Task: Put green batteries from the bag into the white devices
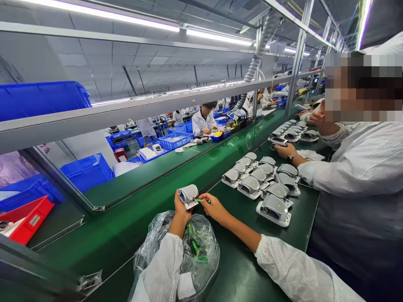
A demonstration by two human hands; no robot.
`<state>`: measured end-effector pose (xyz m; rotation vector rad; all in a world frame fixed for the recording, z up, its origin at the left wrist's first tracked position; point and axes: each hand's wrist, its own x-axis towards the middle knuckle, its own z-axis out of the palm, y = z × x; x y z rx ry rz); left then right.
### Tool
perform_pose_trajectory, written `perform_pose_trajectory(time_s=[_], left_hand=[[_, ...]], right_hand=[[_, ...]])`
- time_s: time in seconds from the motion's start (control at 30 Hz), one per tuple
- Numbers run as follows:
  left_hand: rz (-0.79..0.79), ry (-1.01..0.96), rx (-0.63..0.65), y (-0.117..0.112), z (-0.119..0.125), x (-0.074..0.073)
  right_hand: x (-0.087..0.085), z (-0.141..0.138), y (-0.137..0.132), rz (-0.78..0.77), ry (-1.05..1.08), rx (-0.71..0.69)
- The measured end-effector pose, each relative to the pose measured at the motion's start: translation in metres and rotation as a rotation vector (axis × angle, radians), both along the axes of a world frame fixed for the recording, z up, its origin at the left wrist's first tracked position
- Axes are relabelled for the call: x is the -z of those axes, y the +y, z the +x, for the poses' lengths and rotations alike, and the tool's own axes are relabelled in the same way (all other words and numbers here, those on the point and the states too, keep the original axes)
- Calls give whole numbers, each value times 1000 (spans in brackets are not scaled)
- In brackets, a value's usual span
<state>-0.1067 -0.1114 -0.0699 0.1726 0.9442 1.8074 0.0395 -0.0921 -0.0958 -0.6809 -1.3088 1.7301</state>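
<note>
My left hand (181, 212) is closed around a wrist blood pressure monitor (188, 194), a white unit with a curled grey cuff. Pinched in the fingers of my right hand (215, 208) is a small green piece (199, 200), its tip at the monitor's lower right edge; its exact kind is too small to make out. Under my left forearm lies a clear plastic bag (209, 239) holding several green and yellow pieces (195, 248). To the right, rows of similar monitors (249, 184) rest on the green table (239, 260), cuffs upward.
A co-worker (352, 167) stands close on my right, holding a monitor in one hand. A metal rail (157, 102) and posts frame the bench. Beyond the green belt (138, 214) are blue crates (88, 172), a red bin (30, 220) and another seated worker (203, 121).
</note>
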Motion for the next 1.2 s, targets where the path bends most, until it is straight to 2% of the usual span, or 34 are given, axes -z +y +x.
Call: perform_pose_trajectory(time_s=[0.1,0.33,0.53,0.77,0.93,1.1,1.2], left_hand=[[-3,33,-8,2,1,0],[-25,88,42,4,3,-2],[-38,117,57,2,7,-7],[-35,144,52,1,7,-4],[-36,97,8,2,5,-4],[-17,37,-36,4,1,-3],[-6,16,-34,5,-1,0]], right_hand=[[-2,2,2,33,2,61],[-9,5,5,74,21,97],[-6,4,5,174,-25,137],[2,-1,6,111,-11,157],[6,0,4,340,-93,184],[7,3,4,537,-176,148],[3,5,4,745,-218,126]])
